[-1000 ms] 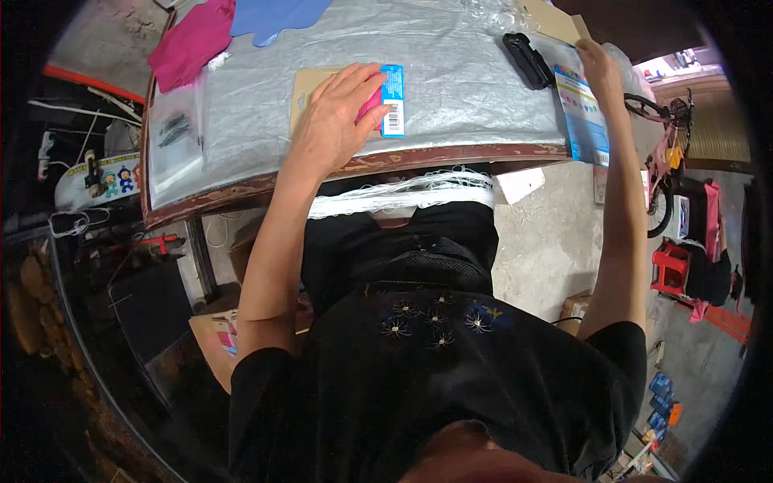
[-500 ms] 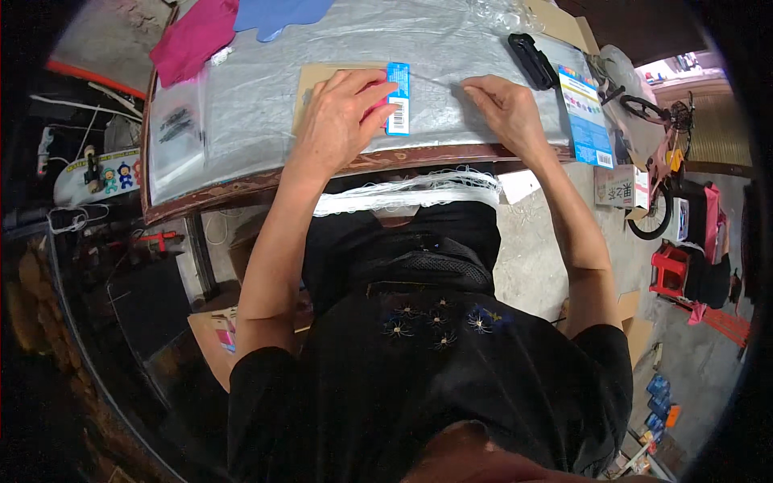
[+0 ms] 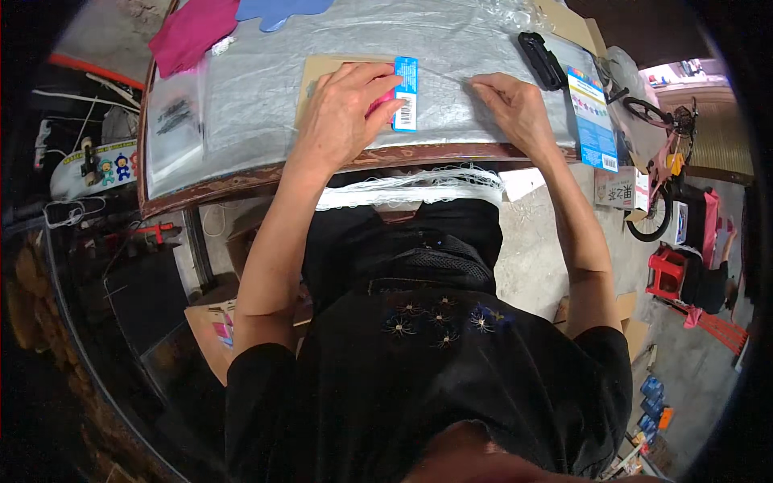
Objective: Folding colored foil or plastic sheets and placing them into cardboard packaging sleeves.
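Note:
My left hand (image 3: 338,117) lies over a flat brown card pack (image 3: 312,76) near the table's front edge, fingers and thumb curved down onto it. Its blue-and-white edge (image 3: 407,92) with a barcode sticks out to the right of my fingertips. A bit of pink (image 3: 380,102) shows between thumb and forefinger; the rest is hidden under the hand. Farther right, my right hand (image 3: 519,113) hovers low over or rests on the silvery table cover (image 3: 447,105), thumb and forefinger drawn together. Whatever they pinch, if anything, is too small to make out.
A black case-like object (image 3: 542,60) and a blue-and-white printed card (image 3: 592,121) lie to the right. Pink cloth-like sheet (image 3: 189,36) and blue sheet (image 3: 282,12) are at the back left, above a clear bag (image 3: 173,129) of small dark pieces. White strands (image 3: 411,191) hang across my lap.
The view has shifted slightly. Both hands keep nearly the same pose, the left over the card pack and the right with its fingertips together.

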The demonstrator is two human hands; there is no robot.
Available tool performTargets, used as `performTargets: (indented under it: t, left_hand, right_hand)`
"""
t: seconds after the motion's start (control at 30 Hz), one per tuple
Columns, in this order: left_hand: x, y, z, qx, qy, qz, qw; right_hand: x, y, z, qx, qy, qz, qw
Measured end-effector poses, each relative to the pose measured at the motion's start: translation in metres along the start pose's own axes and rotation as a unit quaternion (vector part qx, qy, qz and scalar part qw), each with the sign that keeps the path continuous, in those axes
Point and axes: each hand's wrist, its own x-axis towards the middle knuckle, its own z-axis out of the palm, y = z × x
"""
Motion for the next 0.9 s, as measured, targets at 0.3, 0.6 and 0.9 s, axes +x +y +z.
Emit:
performTargets:
  t: [0.3, 0.6, 0.9]
  left_hand:
    - [-0.001, -0.001, 0.001, -0.006, 0.000, -0.002, 1.000]
    - [-0.002, -0.005, 0.001, -0.005, -0.005, 0.003, 1.000]
    - [0.000, -0.003, 0.002, -0.028, 0.001, 0.006, 1.000]
  right_hand:
    - [0.012, 0.000, 0.002, -0.019, -0.020, -0.035, 0.999]
    - [0.036, -0.015, -0.003, 0.006, -0.111, 0.000, 0.994]
    - [0.039, 0.047, -0.067, 0.002, -0.024, -0.020, 1.000]
